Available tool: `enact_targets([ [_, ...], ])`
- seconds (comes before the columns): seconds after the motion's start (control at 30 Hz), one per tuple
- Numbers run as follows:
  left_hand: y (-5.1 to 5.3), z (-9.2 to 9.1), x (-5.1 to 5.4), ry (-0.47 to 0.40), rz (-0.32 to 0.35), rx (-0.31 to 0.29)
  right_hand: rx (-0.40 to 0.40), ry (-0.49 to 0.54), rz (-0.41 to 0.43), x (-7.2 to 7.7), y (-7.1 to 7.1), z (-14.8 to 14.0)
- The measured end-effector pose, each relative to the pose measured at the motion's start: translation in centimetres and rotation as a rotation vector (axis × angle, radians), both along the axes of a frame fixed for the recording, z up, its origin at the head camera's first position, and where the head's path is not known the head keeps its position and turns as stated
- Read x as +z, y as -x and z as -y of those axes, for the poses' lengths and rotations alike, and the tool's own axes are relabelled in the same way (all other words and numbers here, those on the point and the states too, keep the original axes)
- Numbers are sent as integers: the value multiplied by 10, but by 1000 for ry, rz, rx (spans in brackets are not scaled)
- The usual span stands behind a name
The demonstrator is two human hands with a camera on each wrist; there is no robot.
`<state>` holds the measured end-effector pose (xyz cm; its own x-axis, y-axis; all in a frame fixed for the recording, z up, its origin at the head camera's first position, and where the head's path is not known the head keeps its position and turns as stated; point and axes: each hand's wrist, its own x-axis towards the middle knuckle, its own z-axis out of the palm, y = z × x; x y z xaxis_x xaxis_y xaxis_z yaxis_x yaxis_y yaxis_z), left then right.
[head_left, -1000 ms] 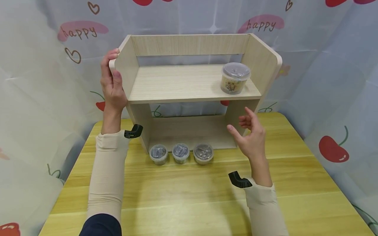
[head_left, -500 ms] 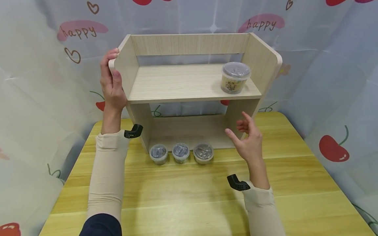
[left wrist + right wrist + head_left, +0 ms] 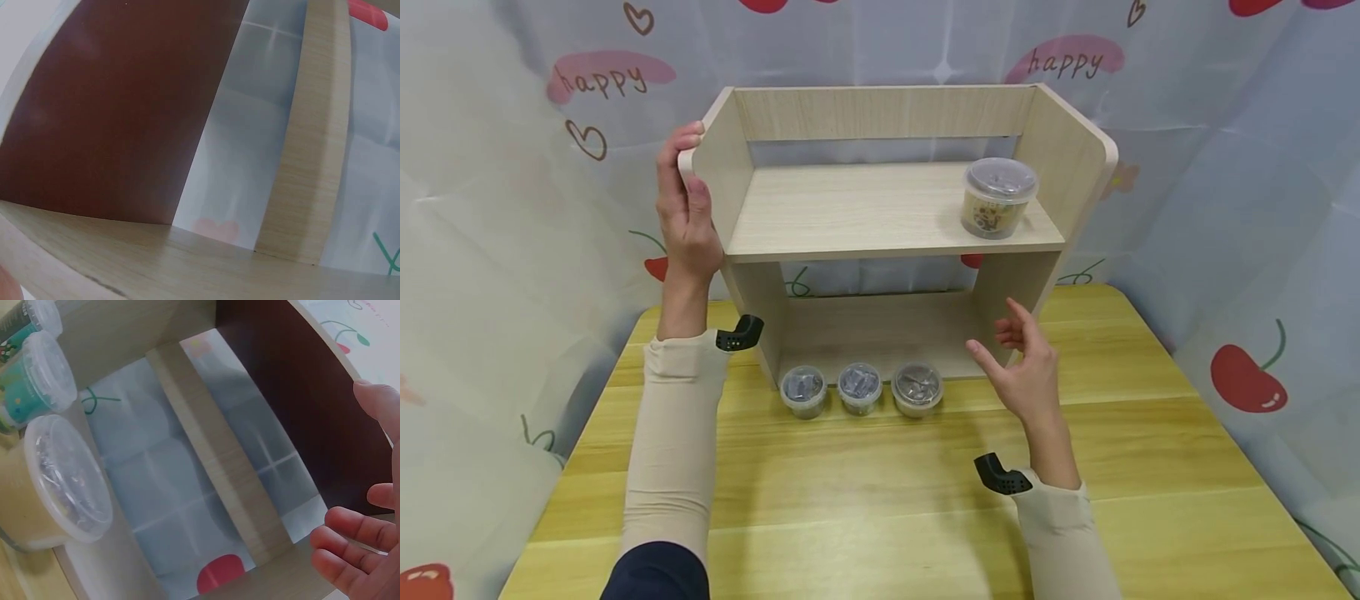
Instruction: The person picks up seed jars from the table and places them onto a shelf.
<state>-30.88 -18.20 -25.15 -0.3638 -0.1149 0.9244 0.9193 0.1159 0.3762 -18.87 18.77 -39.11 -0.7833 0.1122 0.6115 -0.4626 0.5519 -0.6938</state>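
Observation:
A two-tier pale wooden shelf (image 3: 865, 212) stands on the table. My left hand (image 3: 687, 221) grips the front edge of its left side panel, fingers on the outer side. On the upper board, at the right, sits a larger lidded plastic tub (image 3: 997, 200). Three lidded tubs line up before the bottom board: a left tub (image 3: 803, 392), a middle tub (image 3: 859, 388) and a right tub (image 3: 917, 390). My right hand (image 3: 1030, 367) hovers in front of the shelf's lower right side, holding nothing, thumb apart from the fingers. In the right wrist view its fingers (image 3: 353, 540) appear loosely bent.
The wood-grain table (image 3: 865, 500) stretches toward me. A printed cloth (image 3: 1225, 208) hangs behind and at both sides. Under the upper board, a crossbar (image 3: 212, 450) spans the shelf's back. The board's underside (image 3: 119, 112) is dark brown.
My right hand has drifted down and slightly left, away from the tub on the upper board. The left hand, shelf and tubs have stayed in place.

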Motion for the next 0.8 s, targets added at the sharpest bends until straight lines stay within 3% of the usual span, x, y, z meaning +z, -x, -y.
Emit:
enact_targets([
  [0.8,-4,-2,2,-1,-3,-11,8,-13,130,-21,-4,6],
])
